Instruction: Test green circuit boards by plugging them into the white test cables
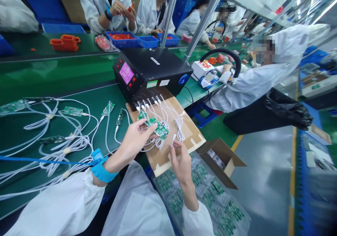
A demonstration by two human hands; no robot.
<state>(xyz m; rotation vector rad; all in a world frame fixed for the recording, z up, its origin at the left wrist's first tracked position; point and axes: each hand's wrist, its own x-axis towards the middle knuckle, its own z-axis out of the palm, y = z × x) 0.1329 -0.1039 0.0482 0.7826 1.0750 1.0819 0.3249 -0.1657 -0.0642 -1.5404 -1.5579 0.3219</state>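
Containers: at lower right, beneath the right forearm, a clear plastic tray (pixel 220 201) with rows of green circuit boards. Just beside it, an open cardboard box (pixel 217 175), flaps outward, with pale pieces inside. Farther right, a black bin (pixel 252 118) with a bag over its rim, contents hidden. Across the bench, a large blue bin (pixel 125 44) of orange parts; next to it, a smaller blue bin (pixel 148 43), contents impossible to make out, then another blue bin (pixel 172 43) with some orange inside.

Grip: in the left hand (pixel 139 134), a green circuit board (pixel 157 128), clamped at its near left end, thumb above and fingers below, far end projecting freely to the right, over a brown panel (pixel 192 132) and coiled white cables (pixel 179 130). Just beyond the fingers, a second board (pixel 142 115); contact with the hand impossible to tell. In the right hand (pixel 181 162), thumb and forefinger together on a white plug (pixel 174 137), near the held board but apart from it.
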